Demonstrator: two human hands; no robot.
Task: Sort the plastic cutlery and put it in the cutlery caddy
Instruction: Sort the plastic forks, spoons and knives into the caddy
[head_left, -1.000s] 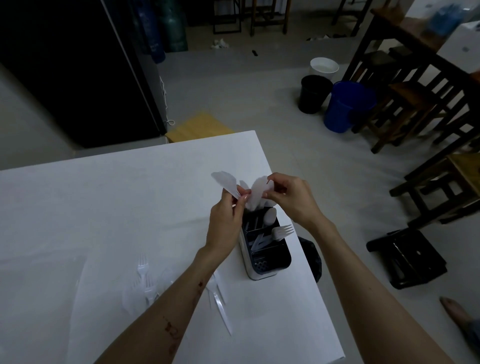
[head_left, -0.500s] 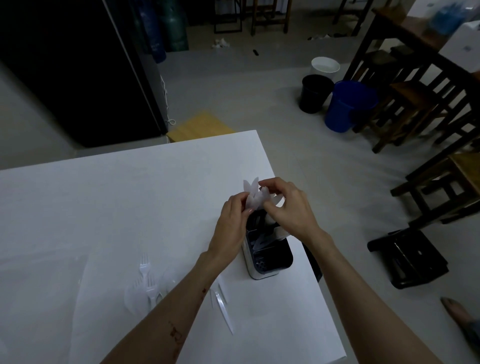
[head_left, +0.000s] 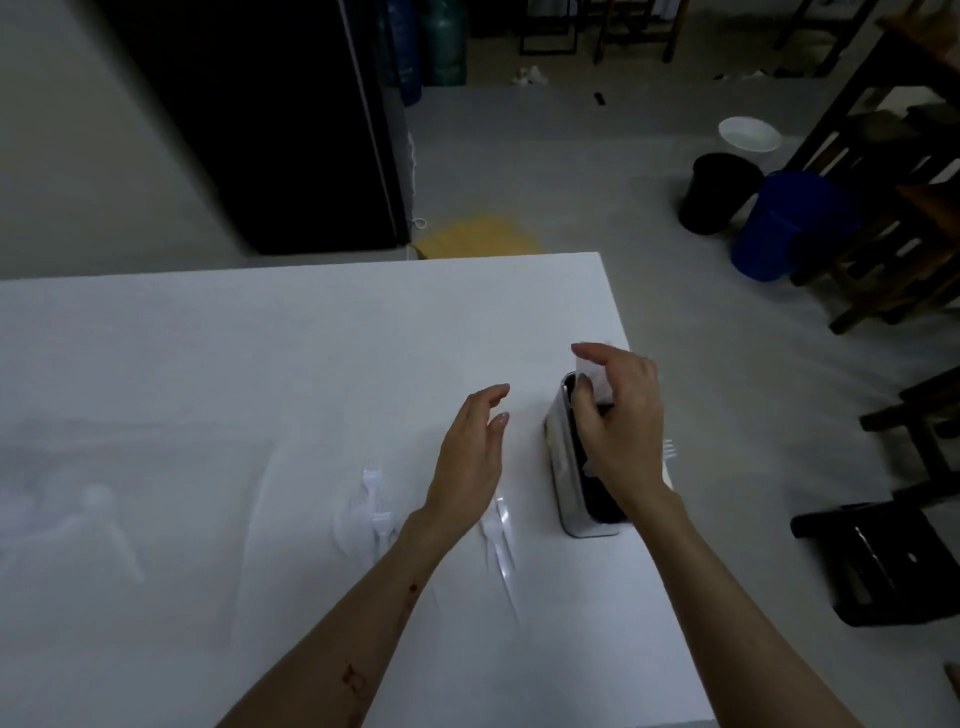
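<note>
Tabletop: a smooth, matte white tabletop (head_left: 260, 364), rectangular, its far right corner in view.
Caddy: the cutlery caddy (head_left: 563, 467) is a narrow, rounded-corner box with glossy pale walls and a dark inside; it stands upright near the tabletop's right edge, its long axis running away from the person.
Caddy contents: mostly hidden by the hand; a white fork head (head_left: 669, 449) pokes out past its right side, tines pointing right.
Right hand: the right hand (head_left: 623, 431) is over the caddy's opening, fingers curled round a blurred piece of white plastic cutlery (head_left: 592, 371) whose broad end sticks up; which kind it is cannot be told.
Left hand: the left hand (head_left: 470, 457) hovers above the tabletop just left of the caddy, fingers loosely spread, holding nothing.
Loose forks: thin translucent white forks (head_left: 376, 499) lie flat left of the left wrist, tines pointing away.
Loose knives: slim knives (head_left: 501, 545) lie by the left wrist, tips pointing toward the person.
</note>
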